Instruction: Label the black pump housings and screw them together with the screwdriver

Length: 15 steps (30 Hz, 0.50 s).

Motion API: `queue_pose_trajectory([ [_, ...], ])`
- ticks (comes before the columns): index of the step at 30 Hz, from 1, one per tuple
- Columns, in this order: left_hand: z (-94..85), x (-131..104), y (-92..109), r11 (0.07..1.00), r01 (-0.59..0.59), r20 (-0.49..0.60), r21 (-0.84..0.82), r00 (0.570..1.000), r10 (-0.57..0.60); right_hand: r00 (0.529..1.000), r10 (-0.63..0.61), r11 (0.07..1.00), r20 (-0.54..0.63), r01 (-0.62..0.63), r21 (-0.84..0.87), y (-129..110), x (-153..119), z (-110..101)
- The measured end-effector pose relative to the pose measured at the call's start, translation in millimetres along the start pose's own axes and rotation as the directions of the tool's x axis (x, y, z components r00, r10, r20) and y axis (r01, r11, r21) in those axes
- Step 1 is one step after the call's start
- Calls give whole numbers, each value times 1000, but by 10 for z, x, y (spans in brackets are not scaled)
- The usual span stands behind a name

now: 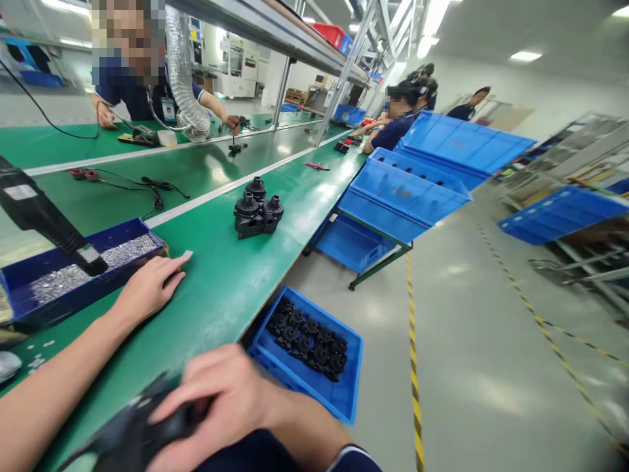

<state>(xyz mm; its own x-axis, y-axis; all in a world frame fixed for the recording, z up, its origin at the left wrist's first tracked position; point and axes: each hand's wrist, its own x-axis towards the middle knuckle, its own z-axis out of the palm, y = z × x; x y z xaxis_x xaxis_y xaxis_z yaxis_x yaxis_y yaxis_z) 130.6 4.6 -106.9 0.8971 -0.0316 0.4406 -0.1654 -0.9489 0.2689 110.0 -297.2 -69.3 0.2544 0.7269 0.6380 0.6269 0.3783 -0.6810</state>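
- My right hand (219,393) is curled over a black part (135,429), thumb on the near side and fingers on the far side, so I have hold of its upper right portion; blur hides how firmly.
- That black part is low in front of me, over the near edge of the bench (216,288). From my grip it reaches down and to the left, its long axis apparently slanting from lower left to upper right.
- My left hand (152,288) rests farther forward on the green top, index finger stretched ahead and thumb just beside it. A pale tab (187,256) shows at the index fingertip; I cannot tell whether I pinch it or wear it.
- So my right is the hand on the black part; my left is well apart from it, ahead and to the left.
- Just left of my left hand is a dark blue bin (81,298) of small metal pieces (63,278), with the end of a black handheld tool (54,219) over it.
- Beyond both hands, a black three-domed cluster (258,211) stands on the bench, nearer my left.
- Right of the bench, below its edge, a blue tray (354,380) holds rows of black housings (305,337).
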Motion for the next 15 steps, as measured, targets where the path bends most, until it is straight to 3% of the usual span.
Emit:
queue_pose_trajectory([
  [1,20,-7,-10,1000,0,-3,12,1000,0,973,146,989,-181,-146,14,5,-196,-285],
  [3,59,-17,-19,1000,7,-7,25,1000,-7,833,340,903,-436,-419,-96,-3,-639,-859],
  [5,94,-15,-19,999,17,-10,29,1000,-17,733,417,810,-538,-568,-147,65,-1094,-1318],
  [7,118,-3,-13,999,28,-18,26,999,-27,615,515,672,-597,-722,-165,305,-1515,-1544],
  [10,133,13,1,999,52,-32,14,998,-52,410,684,429,-603,-895,-122,979,-2035,-1415],
  [13,137,2,5,997,71,-28,-6,997,-71,201,796,223,-571,-974,-31,1738,-2385,-1025],
  [15,141,-12,-3,997,74,-23,-13,997,-74,92,837,136,-539,-990,42,2140,-2529,-798],
])
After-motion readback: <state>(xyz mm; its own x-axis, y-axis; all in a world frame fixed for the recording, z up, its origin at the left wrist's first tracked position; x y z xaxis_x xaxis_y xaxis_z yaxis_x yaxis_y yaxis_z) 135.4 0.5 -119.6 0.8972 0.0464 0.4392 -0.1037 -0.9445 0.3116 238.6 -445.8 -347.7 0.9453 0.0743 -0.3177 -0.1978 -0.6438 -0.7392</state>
